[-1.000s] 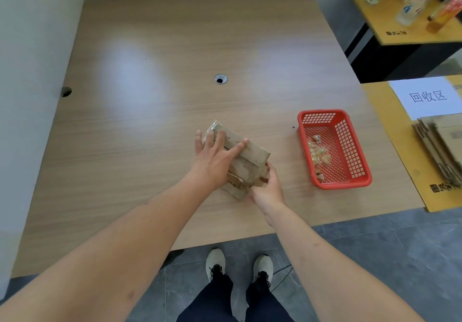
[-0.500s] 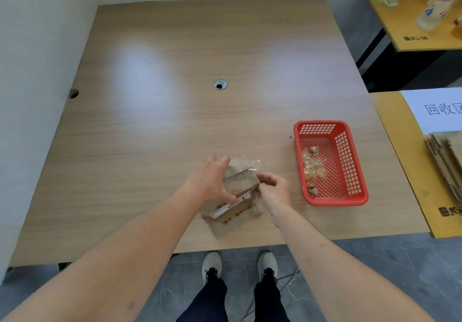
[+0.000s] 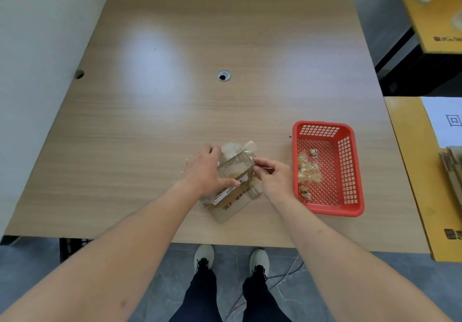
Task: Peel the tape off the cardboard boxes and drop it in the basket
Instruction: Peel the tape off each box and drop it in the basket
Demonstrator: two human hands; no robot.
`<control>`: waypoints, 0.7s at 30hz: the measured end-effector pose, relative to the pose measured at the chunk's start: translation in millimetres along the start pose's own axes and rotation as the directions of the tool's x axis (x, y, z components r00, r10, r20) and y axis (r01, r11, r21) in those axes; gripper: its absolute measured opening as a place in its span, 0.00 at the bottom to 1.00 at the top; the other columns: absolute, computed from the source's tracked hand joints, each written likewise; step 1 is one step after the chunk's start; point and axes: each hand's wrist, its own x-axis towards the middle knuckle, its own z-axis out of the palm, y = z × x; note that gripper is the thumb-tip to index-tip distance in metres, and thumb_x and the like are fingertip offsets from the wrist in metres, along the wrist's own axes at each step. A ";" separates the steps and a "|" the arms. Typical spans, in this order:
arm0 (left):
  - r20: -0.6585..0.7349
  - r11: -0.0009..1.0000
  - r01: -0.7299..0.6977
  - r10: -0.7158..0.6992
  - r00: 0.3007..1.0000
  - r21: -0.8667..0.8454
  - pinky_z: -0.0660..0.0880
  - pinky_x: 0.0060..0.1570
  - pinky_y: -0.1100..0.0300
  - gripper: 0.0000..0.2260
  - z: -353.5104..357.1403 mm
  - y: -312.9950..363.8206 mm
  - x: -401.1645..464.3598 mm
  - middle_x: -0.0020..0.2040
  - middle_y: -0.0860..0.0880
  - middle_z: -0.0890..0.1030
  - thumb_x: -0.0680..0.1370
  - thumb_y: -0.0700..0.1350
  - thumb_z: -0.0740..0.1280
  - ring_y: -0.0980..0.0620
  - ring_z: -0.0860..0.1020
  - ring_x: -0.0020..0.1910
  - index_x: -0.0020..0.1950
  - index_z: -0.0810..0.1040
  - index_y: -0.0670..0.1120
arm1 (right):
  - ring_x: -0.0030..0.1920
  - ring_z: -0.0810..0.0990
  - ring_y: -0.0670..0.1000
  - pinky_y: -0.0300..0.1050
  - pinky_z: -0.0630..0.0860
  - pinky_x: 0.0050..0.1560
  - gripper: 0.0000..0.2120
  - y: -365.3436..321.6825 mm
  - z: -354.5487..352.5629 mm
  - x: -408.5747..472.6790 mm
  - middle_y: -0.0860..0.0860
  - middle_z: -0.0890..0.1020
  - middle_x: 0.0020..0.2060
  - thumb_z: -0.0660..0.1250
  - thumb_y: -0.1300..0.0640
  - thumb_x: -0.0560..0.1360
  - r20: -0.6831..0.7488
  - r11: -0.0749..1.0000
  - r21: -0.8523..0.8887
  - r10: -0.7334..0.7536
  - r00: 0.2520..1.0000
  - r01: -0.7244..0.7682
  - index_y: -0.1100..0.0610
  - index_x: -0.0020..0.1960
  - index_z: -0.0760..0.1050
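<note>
A flattened cardboard box (image 3: 231, 203) lies near the front of the wooden table (image 3: 175, 126). My left hand (image 3: 206, 170) grips its left side, thumb pressed across the top face. Clear tape (image 3: 240, 156) covers the box's far end and a crumpled strip sticks up at its far corner. My right hand (image 3: 273, 175) pinches the tape at the box's right edge, fingers curled. The red plastic basket (image 3: 350, 171) stands to the right of my right hand and holds several crumpled tape pieces (image 3: 307, 171).
A cable hole (image 3: 224, 75) sits mid-table. To the right stands a yellow table (image 3: 410, 171) with a white sheet and stacked flat cardboard (image 3: 452, 166). Another yellow shelf with bottles is at the far right back. My feet show below the table edge.
The box was turned over and laid flatter on the table nearer to me. My right hand moved from under its near end to pinch tape at its right edge.
</note>
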 end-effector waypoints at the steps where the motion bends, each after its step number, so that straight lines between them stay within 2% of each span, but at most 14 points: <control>1: 0.020 1.000 -0.016 0.016 1.000 0.021 0.69 0.65 0.34 0.45 -0.2 -0.3 0.1 0.71 0.53 0.67 0.63 0.76 0.71 0.45 0.72 0.66 0.73 0.65 0.54 | 0.48 0.86 0.43 0.47 0.83 0.56 0.13 -0.3 0.6 2.3 0.43 0.88 0.46 0.74 0.66 0.75 -0.012 1.000 -0.011 -0.006 1.000 0.005 0.48 0.51 0.87; 3: 0.067 0.991 -0.082 0.075 0.995 0.106 0.61 0.69 0.27 0.47 1.2 0.0 -1.5 0.82 0.55 0.53 0.69 0.76 0.66 0.44 0.61 0.78 0.82 0.53 0.60 | 0.48 0.86 0.43 0.47 0.83 0.56 0.14 -0.9 1.5 4.0 0.43 0.88 0.45 0.74 0.67 0.75 -0.031 0.999 -0.041 -0.037 0.999 0.036 0.49 0.51 0.87; 6: 0.085 0.979 -0.141 0.130 0.988 0.148 0.54 0.69 0.21 0.37 6.6 -0.6 -5.2 0.83 0.59 0.42 0.74 0.75 0.60 0.39 0.49 0.82 0.78 0.44 0.74 | 0.47 0.86 0.44 0.47 0.84 0.54 0.14 -2.2 0.8 2.7 0.45 0.88 0.44 0.74 0.66 0.75 -0.052 0.996 -0.075 -0.058 0.997 0.054 0.48 0.52 0.87; 10: 0.101 0.961 -0.142 0.121 0.987 0.237 0.49 0.71 0.22 0.31 13.6 -0.9 -6.5 0.82 0.60 0.36 0.76 0.74 0.55 0.37 0.44 0.82 0.76 0.44 0.76 | 0.45 0.87 0.49 0.48 0.85 0.51 0.12 -2.6 -2.7 0.9 0.53 0.86 0.45 0.72 0.64 0.77 -0.011 0.998 -0.053 0.042 0.999 -0.043 0.49 0.56 0.80; 13: 0.102 0.948 -0.160 0.136 0.985 0.277 0.46 0.71 0.22 0.30 14.5 -3.0 -4.5 0.82 0.59 0.35 0.77 0.74 0.54 0.38 0.42 0.82 0.76 0.47 0.76 | 0.47 0.88 0.53 0.44 0.84 0.48 0.10 -3.8 -6.4 0.8 0.60 0.84 0.50 0.70 0.67 0.78 0.059 0.978 0.110 0.174 0.983 -0.179 0.56 0.55 0.74; 15: 0.098 0.935 -0.189 0.166 0.981 0.300 0.45 0.71 0.23 0.29 15.1 -5.6 -3.9 0.82 0.59 0.35 0.77 0.73 0.55 0.38 0.41 0.82 0.76 0.48 0.76 | 0.46 0.88 0.54 0.48 0.84 0.51 0.08 -6.1 -11.7 0.9 0.62 0.84 0.49 0.69 0.70 0.78 0.126 0.942 0.224 0.226 0.966 -0.250 0.61 0.54 0.75; 17: 0.085 0.916 -0.223 0.206 0.975 0.334 0.44 0.72 0.25 0.28 15.7 -7.0 -3.3 0.83 0.57 0.36 0.78 0.72 0.56 0.37 0.41 0.82 0.77 0.49 0.75 | 0.45 0.87 0.55 0.52 0.84 0.55 0.05 -8.9 -17.7 -1.1 0.62 0.84 0.46 0.68 0.71 0.78 0.190 0.924 0.267 0.227 0.955 -0.273 0.64 0.53 0.78; 19: 0.069 0.900 -0.270 0.262 0.963 0.344 0.44 0.74 0.29 0.27 15.3 -6.8 -2.2 0.83 0.53 0.38 0.81 0.67 0.58 0.39 0.42 0.82 0.78 0.52 0.72 | 0.45 0.86 0.53 0.48 0.84 0.54 0.05 -11.4 -23.0 -4.6 0.59 0.84 0.43 0.70 0.70 0.78 0.217 0.967 0.192 0.128 0.968 -0.171 0.63 0.51 0.81; 21: 0.066 0.896 -0.324 0.319 0.945 0.303 0.44 0.78 0.35 0.26 14.1 -7.4 -0.9 0.84 0.51 0.42 0.83 0.58 0.61 0.41 0.45 0.82 0.79 0.56 0.67 | 0.43 0.84 0.48 0.39 0.82 0.49 0.07 -15.1 -26.1 -8.2 0.54 0.84 0.41 0.76 0.66 0.74 0.223 0.999 -0.014 -0.032 0.974 0.036 0.58 0.51 0.84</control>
